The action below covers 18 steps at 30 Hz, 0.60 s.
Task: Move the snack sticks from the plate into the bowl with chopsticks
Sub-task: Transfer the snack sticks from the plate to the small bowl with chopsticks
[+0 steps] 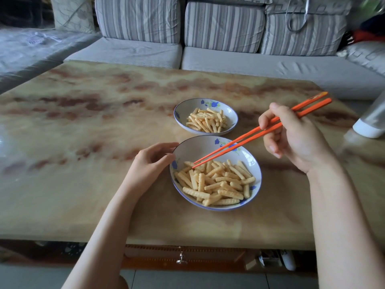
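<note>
Two white dishes with blue flowers stand on the table. The larger near dish (255,163) holds a heap of crinkled yellow snack sticks (216,184). The smaller far dish (183,110) holds a smaller pile of snack sticks (208,120). My right hand (291,136) grips a pair of orange chopsticks (250,135). Their tips lie close together on the back left of the near pile; I cannot tell whether a stick is pinched between them. My left hand (152,161) rests at the near dish's left rim, thumb and fingers curled on the edge.
The marbled table (93,132) reaches to its front edge just below the near dish. A metal bottle with a white base (373,119) stands at the far right. A striped sofa (208,34) runs behind the table.
</note>
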Motion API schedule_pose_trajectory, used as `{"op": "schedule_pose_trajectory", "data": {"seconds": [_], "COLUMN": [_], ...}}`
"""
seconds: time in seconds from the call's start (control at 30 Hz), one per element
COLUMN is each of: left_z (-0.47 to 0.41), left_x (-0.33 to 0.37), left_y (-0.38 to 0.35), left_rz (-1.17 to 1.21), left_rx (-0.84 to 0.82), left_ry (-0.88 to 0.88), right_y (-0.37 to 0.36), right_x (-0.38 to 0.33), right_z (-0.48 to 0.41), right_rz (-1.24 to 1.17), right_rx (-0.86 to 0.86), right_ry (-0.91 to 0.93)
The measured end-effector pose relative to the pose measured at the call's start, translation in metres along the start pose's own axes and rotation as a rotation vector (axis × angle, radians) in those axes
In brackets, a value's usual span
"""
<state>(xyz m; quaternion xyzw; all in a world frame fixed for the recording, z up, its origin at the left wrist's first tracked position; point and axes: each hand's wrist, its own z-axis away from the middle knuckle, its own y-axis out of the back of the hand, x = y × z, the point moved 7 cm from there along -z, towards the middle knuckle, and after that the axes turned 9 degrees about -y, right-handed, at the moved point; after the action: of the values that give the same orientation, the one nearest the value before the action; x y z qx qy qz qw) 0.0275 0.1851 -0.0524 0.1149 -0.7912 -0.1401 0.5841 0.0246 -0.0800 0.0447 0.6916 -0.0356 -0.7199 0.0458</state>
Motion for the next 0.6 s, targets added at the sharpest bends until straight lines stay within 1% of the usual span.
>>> {"op": "schedule_pose_trajectory", "data": {"seconds": [0.37,0.5,0.6], "left_z": [0.0001,0.0006,0.0006], "left_x": [-0.0002,0.0003,0.0005], "left_y": [0.0003,0.0001,-0.0001], "left_rz": [0.004,0.009,0.016], "left_rx": [-0.001,-0.002,-0.002], "left_ry": [0.000,0.002,0.002], "right_y": [-0.0044,-0.0023,0.0012], "right_x": [0.0014,0.0039,0.0042], "right_z": [-0.0022,-0.0054,-0.0081], "right_rz": [0.032,0.010,-0.078], "right_rx": [0.010,0.076,0.138], "right_ry": [0.050,0.058,0.073]}}
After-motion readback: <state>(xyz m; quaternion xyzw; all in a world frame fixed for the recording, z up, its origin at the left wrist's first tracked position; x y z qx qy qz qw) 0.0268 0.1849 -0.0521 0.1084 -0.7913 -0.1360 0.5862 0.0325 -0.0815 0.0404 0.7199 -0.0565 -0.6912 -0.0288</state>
